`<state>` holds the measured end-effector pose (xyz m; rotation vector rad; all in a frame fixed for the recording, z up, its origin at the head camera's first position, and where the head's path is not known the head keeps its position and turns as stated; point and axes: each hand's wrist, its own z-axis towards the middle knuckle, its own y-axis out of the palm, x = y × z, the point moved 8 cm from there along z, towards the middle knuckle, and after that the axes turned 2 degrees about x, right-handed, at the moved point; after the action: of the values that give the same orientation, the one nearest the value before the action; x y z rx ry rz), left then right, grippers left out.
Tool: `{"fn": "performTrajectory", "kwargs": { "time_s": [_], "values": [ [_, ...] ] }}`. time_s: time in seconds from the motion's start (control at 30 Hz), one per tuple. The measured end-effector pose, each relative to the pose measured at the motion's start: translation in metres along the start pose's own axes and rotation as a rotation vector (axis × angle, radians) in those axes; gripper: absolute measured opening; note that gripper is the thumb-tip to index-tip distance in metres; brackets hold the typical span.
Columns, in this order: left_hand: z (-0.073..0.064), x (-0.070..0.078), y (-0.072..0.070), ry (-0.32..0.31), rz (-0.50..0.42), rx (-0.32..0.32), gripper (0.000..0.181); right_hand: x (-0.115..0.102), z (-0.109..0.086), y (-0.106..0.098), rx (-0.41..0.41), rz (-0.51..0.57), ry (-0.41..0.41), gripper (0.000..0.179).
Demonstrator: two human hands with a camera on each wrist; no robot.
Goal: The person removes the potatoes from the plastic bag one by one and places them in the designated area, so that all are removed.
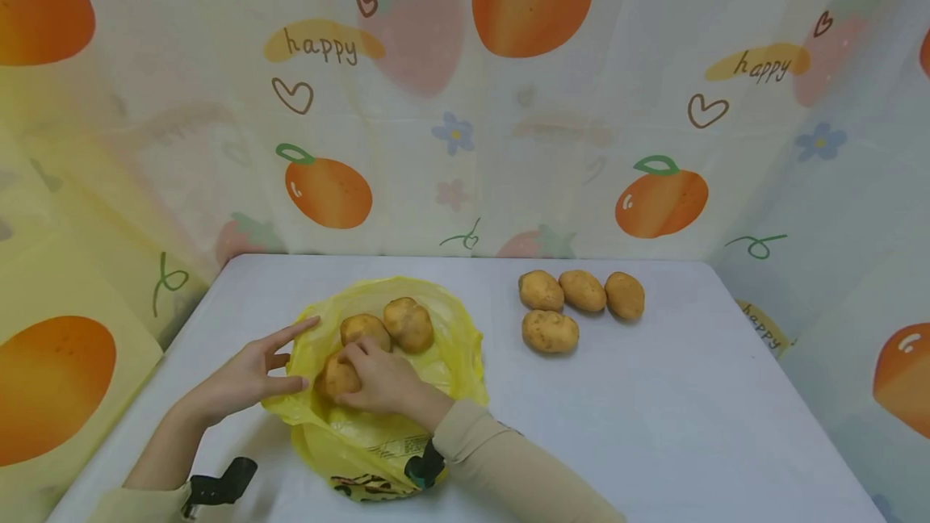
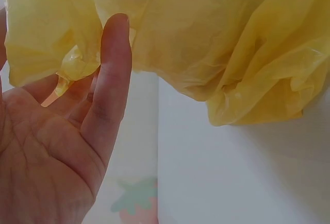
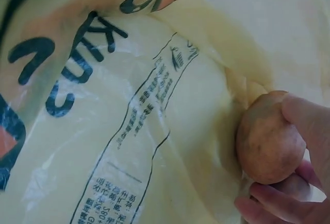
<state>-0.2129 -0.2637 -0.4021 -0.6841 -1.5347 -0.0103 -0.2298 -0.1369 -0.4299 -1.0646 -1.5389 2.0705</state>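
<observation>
A yellow plastic bag [image 1: 465, 345] stands on the table with its mouth spread wide. Inside it are a potato [image 1: 410, 324] at the back, a second potato [image 1: 365, 331] beside that one, and a third potato [image 1: 338, 378] at the left. My right hand [image 1: 385, 380] reaches into the bag and grips the third potato [image 3: 270, 139] between thumb and fingers. At the bag's left rim, my left hand [image 1: 236, 378] keeps its index finger and thumb extended against the plastic. In the left wrist view, the bag's edge [image 2: 77, 64] overlaps the fingers of this hand.
Several potatoes [image 1: 550, 332] lie grouped on the white table [image 1: 654, 426] to the right of the bag. A printed curtain [image 1: 508, 184] hangs behind the table and along its sides.
</observation>
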Motion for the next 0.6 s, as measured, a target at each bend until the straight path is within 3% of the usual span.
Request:
{"fn": "performTrajectory", "kwargs": {
  "time_s": [0.13, 0.6],
  "values": [
    [0.000, 0.000, 0.000, -0.002, 0.007, 0.003, 0.079, 0.001, -0.002, 0.000, -0.013, 0.029, -0.028, 0.044],
    [0.004, 0.002, 0.002, 0.005, 0.011, -0.004, 0.078, 0.004, -0.016, 0.001, -0.183, 0.081, -0.152, 0.058]
  ]
}}
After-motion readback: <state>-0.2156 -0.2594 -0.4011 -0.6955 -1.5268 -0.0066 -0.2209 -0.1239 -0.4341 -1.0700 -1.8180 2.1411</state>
